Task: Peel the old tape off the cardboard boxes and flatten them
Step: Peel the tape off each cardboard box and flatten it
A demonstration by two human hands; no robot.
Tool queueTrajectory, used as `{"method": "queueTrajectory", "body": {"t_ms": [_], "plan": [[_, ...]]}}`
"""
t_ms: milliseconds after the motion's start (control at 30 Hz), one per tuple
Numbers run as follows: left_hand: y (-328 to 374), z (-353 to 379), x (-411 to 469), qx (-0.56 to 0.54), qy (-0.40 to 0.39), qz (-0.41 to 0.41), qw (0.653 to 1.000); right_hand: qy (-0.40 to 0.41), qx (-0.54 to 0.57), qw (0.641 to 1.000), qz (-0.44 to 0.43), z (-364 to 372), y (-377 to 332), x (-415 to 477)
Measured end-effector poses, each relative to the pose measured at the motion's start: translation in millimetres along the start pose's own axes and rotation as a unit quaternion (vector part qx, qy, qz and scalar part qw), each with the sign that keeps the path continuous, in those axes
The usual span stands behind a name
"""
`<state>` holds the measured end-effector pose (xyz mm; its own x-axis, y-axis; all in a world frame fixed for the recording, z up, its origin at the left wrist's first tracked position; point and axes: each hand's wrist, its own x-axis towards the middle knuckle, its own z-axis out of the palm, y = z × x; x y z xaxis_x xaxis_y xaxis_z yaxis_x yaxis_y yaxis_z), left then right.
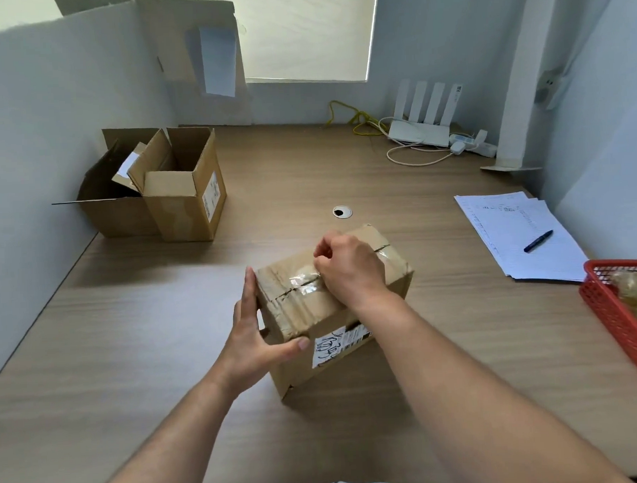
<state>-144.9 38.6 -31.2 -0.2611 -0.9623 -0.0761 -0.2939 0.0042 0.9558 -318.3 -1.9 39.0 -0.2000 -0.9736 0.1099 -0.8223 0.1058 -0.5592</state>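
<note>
Peeling step, barely begun, on the sealed box (305, 315) set near the middle of the table (131, 340), close to the body. Braces it with the left hand (253, 339): fingers straight and flat against the box's left side, thumb stretched along the near face, curled round nothing. Works at the clear tape (306, 281) over the top seam with the right hand (349, 271), fingers curled tight and apparently pinching a lifted end, with the pinch itself hidden behind the knuckles. Flaps shut, nothing flattened here yet.

Calls next for a slow pull along the seam, kept low so as not to tear the strip, plus firm bracing against sliding.

Further left by the partition, a pair of open boxes (184, 203), touching, flaps up, not yet flattened. To the right, papers (510, 229) with a pen (538, 241) on top, and a red basket (612, 319) at the table edge, worth minding on a wide pull. Well apart at the back, a router (420, 132) and cables.
</note>
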Motion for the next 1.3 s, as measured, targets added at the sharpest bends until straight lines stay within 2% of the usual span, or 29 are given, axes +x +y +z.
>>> {"method": "queueTrajectory", "body": {"t_ms": [200, 333, 500, 633, 767, 867, 933, 1167, 1233, 1300], "plan": [[-4, -9, 5, 0.007, -0.012, -0.005, 1.000, 0.030, -0.144, 0.980, -0.131, 7, 7, -5], [0, -14, 8, 0.065, -0.006, 0.006, 0.998, 0.042, -0.193, 0.963, -0.183, 14, 8, -9], [23, -21, 17, 0.204, 0.012, 0.092, 0.975, 0.062, -0.133, 0.976, -0.159, 15, 6, -10], [30, -20, 28, 0.290, -0.034, 0.071, 0.954, 0.042, -0.164, 0.968, -0.186, 14, 6, -10], [22, -22, 35, 0.314, -0.059, 0.042, 0.947, 0.006, -0.142, 0.974, -0.175, 10, 2, -10], [13, -20, 32, 0.349, -0.090, 0.030, 0.932, -0.076, -0.208, 0.959, -0.180, 20, 2, -17], [7, -15, 28, 0.365, -0.096, 0.032, 0.925, -0.100, -0.213, 0.958, -0.164, 28, 8, -24], [8, -10, 32, 0.383, -0.091, 0.016, 0.919, -0.048, -0.195, 0.962, -0.185, 40, 11, -26], [8, -10, 34, 0.382, -0.085, 0.016, 0.920, -0.048, -0.164, 0.974, -0.149, 40, 12, -24], [7, -11, 35, 0.381, -0.085, 0.019, 0.920, -0.054, -0.084, 0.992, -0.072, 36, 13, -20]]}}
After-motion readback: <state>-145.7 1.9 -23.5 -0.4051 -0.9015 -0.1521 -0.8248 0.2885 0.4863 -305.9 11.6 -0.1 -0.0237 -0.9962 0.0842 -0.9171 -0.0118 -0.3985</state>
